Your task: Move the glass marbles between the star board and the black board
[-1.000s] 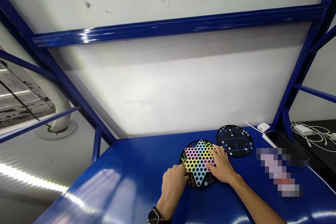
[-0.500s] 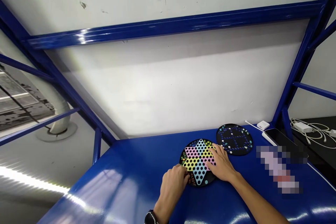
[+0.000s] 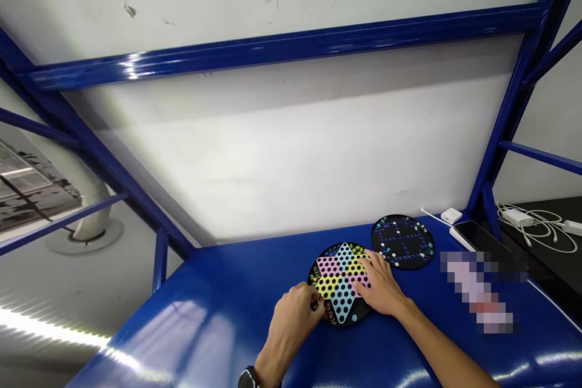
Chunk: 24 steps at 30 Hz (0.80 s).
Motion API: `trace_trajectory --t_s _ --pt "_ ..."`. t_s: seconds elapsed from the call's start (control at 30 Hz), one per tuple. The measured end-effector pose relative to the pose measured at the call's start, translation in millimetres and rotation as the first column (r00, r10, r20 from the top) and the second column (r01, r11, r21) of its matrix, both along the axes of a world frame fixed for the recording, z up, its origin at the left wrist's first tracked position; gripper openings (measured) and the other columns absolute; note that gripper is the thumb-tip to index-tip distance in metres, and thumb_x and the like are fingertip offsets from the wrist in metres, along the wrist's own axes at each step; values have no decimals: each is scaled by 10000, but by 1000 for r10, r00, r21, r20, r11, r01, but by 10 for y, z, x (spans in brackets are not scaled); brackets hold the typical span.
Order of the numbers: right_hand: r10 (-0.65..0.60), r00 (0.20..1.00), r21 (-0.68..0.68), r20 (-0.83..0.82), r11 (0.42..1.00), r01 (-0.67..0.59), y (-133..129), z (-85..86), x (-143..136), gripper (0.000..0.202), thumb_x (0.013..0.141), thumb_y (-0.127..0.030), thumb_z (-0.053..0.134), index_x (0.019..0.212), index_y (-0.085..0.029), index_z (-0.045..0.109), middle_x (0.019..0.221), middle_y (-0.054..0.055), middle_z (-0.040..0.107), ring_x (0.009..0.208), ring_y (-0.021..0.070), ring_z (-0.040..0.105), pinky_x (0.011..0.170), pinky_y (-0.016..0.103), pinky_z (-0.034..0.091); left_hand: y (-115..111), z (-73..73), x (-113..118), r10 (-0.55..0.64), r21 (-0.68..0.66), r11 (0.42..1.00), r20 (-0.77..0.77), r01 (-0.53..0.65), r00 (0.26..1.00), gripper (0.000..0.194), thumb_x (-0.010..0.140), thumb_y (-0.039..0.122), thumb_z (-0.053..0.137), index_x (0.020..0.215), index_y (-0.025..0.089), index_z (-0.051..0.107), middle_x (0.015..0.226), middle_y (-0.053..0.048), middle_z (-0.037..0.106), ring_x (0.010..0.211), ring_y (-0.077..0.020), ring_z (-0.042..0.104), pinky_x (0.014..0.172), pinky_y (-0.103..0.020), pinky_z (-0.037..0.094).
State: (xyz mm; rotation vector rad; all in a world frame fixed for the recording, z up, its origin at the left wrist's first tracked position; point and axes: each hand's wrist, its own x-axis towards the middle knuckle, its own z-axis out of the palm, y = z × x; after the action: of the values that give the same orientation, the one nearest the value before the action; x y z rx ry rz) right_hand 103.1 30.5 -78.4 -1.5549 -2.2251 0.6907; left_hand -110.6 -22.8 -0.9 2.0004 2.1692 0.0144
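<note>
A round black Chinese checkers board [image 3: 342,305] lies on the blue table, with a blue, pink and yellow star of holes and small coloured marbles in its outer sections. My right hand [image 3: 381,284] rests on its right side, fingers spread over the yellow and pink points. At the lower left rim is my left hand [image 3: 294,313], thumb and fingertips pinched together by the section with dark red marbles. Whatever sits between those fingertips is too small to make out. Behind to the right lies a second round black board [image 3: 404,241] with marbles around its edge.
The blue table [image 3: 254,291] meets a white wall under blue metal bars. To the right are a dark phone [image 3: 482,236], a white charger [image 3: 451,216], a blurred-out pinkish item [image 3: 473,291] and tangled white cables [image 3: 545,227] on a black surface.
My left hand has turned and pulled slightly out to the left at the rim, fingers curled in a pinch. My right hand keeps its place on the board. The whole view has shifted a little.
</note>
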Motion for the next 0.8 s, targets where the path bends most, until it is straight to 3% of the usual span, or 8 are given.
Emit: trace_trajectory --t_s 0.1,0.2,0.27,0.37,0.5,0.63,0.8 --pt "-1 1000 18 4 1000 1 -4 0 -4 553 907 -439 490 1415 -222 499 1612 99 331 1497 292 244 1222 458 218 95 144 132 -17 125 992 145 -2 989 188 843 272 582 883 222 759 959 -32 757 831 -176 685 689 -255 441" --pt "7 1000 32 2 999 -7 -5 -4 -6 532 900 -416 499 1402 -238 512 1601 92 355 1489 301 258 1212 479 228 290 211 433 -145 213 974 294 84 945 185 834 278 602 887 223 770 895 -26 747 759 -157 670 717 -266 473" --pt "6 1000 45 -6 999 -6 -5 -4 -8 549 888 -378 509 1417 -233 507 1584 100 384 1482 311 273 1205 480 240 460 159 674 -214 260 958 371 120 904 201 838 282 599 914 222 775 924 -30 752 782 -162 674 756 -277 491" --pt "-2 999 84 -35 996 4 -9 6 -12 625 861 -337 530 1470 -209 468 1538 115 447 1454 329 324 1187 457 286 711 -29 995 -275 299 942 415 156 867 219 848 260 590 953 216 776 1002 -46 751 896 -185 683 809 -289 504" --pt "3 998 133 -56 991 5 -13 13 -9 622 845 -319 554 1452 -192 502 1524 112 472 1425 354 362 1168 435 321 898 -240 1176 -309 292 936 420 195 853 264 911 289 560 1068 213 758 1090 -62 732 978 -195 686 864 -301 512" --pt "5 1000 110 -24 994 -2 -3 -14 -8 594 879 -344 523 1454 -196 491 1553 117 432 1454 328 329 1206 465 266 855 -224 910 -312 329 926 393 184 865 335 989 254 427 1147 228 721 1130 -45 723 953 -155 683 848 -262 507" --pt "-16 1000 42 -11 999 17 -5 -25 -20 525 907 -416 493 1397 -232 528 1604 81 361 1492 308 268 1222 483 248 510 -124 172 -113 171 983 261 69 959 237 949 279 478 960 223 709 978 -24 746 843 -159 676 672 -246 447"
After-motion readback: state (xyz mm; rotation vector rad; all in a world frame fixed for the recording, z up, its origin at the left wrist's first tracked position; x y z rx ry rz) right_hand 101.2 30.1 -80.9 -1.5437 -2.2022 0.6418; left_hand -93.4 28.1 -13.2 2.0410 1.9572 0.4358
